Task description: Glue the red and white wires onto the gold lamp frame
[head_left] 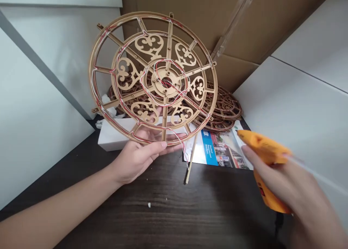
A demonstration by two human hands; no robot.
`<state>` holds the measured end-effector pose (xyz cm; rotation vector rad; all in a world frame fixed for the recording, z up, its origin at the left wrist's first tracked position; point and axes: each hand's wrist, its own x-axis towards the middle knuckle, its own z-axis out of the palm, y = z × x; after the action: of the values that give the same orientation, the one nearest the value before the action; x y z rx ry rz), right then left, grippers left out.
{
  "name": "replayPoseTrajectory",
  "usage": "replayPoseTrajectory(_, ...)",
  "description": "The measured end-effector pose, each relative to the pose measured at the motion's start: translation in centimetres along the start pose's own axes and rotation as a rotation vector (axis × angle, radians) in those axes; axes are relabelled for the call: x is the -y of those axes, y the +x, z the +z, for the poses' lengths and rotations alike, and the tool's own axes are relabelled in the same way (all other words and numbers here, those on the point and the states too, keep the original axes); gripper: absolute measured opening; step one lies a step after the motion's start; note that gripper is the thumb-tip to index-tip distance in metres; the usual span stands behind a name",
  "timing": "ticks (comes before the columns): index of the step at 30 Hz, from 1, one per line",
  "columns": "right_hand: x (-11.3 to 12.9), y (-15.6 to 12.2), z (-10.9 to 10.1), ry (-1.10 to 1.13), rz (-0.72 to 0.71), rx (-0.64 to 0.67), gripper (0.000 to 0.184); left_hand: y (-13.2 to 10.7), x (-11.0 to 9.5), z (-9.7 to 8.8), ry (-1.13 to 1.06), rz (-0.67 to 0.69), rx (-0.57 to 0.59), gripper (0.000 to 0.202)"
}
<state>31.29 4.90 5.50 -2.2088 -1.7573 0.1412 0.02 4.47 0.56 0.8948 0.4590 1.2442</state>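
Likely positioning: left grip (139, 154) pinches round tan plastic frame (160, 78), right grip (288, 183) clasps orange plastic glue gun (263, 145) right of frame; aligning needs steadiness.

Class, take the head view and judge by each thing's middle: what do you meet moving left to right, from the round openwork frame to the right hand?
Round openwork frame → thin stick → printed brochure → orange gun-shaped tool → right hand.
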Motion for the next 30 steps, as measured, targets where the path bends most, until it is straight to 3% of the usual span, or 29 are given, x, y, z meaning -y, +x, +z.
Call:
replayPoseTrajectory(2, -0.6, 0.4, 0.6, -0.269, -0.008, 0.099, 0.047, -0.1, 0.0, 0.1, 0.010, 0.002, 0.000, 0.022)
replayPoseTrajectory(5, -1.4, 0.8, 2.1, -0.433, -0.045, 0.161, 0.049, -0.1, -0.1, 0.2, 0.012, 0.000, -0.011, 0.037)
replayPoseTrajectory(8, -3.0, 1.4, 2.6, -0.437, -0.123, 0.253, 0.057, -0.1, -0.1, 0.3, 0.026, 0.010, -0.012, 0.050)
replayPoseTrajectory(10, -4.0, 1.7, 1.9, -0.385, -0.208, 0.344, 0.064, 0.0, -0.1, 0.3, 0.034, 0.016, -0.015, 0.054)
replayPoseTrajectory(12, -4.2, 1.7, 0.4, -0.356, -0.266, 0.355, 0.066, -0.1, 0.0, 0.2, 0.030, 0.020, -0.023, 0.060)
replayPoseTrajectory(15, -1.6, 0.9, -2.2, -0.334, -0.364, 0.120, 0.053, -0.1, 0.0, 0.2, 0.062, 0.036, -0.041, 0.054)
replayPoseTrajectory(18, 3.7, -0.4, -3.6, -0.086, -0.617, -0.139, 0.027, -0.1, 0.1, 0.1, 0.103, 0.034, -0.056, 0.028)
replayPoseTrajectory(19, 5.6, -0.7, -3.6, 0.023, -0.715, -0.159, 0.019, -0.1, 0.1, 0.1, 0.102, 0.027, -0.056, 0.026)
replayPoseTrajectory(23, 10.7, -1.0, -2.4, 0.037, -0.987, 0.038, 0.011, 0.1, 0.1, 0.5, 0.082, 0.023, -0.049, 0.048)
replayPoseTrajectory(30, 12.1, 0.0, -0.9, 0.020, -1.095, 0.223, 0.013, 0.1, 0.3, 0.4, 0.087, 0.062, -0.003, 0.058)
